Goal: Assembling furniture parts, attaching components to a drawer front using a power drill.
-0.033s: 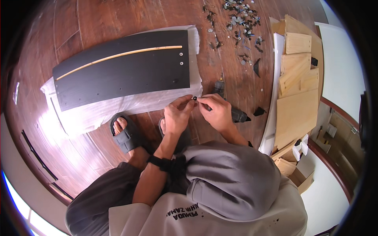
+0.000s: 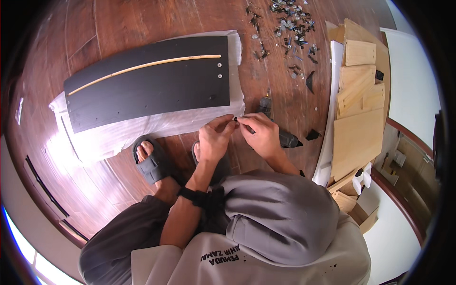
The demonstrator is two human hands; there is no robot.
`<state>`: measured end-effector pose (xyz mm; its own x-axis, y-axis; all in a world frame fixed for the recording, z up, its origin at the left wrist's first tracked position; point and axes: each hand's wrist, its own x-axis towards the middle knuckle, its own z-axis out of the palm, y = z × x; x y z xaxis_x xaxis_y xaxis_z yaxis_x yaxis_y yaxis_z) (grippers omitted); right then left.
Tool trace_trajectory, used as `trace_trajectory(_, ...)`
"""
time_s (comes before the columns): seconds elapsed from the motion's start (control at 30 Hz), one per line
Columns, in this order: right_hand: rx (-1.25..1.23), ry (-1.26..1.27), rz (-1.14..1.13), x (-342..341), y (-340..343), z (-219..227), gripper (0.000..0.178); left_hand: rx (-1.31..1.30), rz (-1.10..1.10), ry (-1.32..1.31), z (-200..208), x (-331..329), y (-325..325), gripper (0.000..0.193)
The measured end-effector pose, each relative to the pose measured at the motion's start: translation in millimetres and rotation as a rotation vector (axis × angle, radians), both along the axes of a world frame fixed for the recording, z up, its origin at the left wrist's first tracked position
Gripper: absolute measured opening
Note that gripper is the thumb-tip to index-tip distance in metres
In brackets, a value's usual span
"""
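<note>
Small black part sits between both hands, over the near right corner of the white sheet. Left hand pinches it, thumb against index. Right hand has its fingertips right at it; can't tell if they grip it or only steady it. Two-handed fingertip hold is probably down to its size.

Black panel lies flat on the sheet, likely to keep its face off the wood floor. Wooden strip lies along the panel, two round metal fittings near its right end. Power tool is on the floor behind the right hand, presumably for easy reach.

Containers: loose hardware is heaped straight on the floor, no tray. Open cardboard box stands by the light wood boards; can't make out its contents.
</note>
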<state>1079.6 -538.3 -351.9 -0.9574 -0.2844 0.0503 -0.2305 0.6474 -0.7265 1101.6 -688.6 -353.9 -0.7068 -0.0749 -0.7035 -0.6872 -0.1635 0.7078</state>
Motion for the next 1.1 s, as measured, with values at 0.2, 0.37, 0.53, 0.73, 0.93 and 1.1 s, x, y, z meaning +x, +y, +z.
trace_trajectory(0.2,0.056,-0.023,0.173,1,-12,4,0.036,0.127,0.005,-0.041,-20,6,-12,0.028)
trace_trajectory(0.37,-0.015,-0.141,0.231,-6,-14,16,0.045,0.52,0.076,-0.023,-29,1,-25,0.025)
trace_trajectory(0.53,-0.153,-0.255,0.011,3,1,16,0.057,0.616,0.146,-0.085,-18,-22,-43,0.023)
trace_trajectory(0.73,0.487,-0.306,-0.166,44,64,2,0.069,0.724,0.358,0.087,-8,-48,-97,0.02)
trace_trajectory(0.93,0.494,-0.25,-0.184,51,67,-23,0.073,0.617,0.398,0.205,-4,-42,-116,0.016)
trace_trajectory(1.1,0.419,-0.418,-0.178,40,76,-1,0.071,0.662,0.5,0.189,0,-21,-111,0.012)
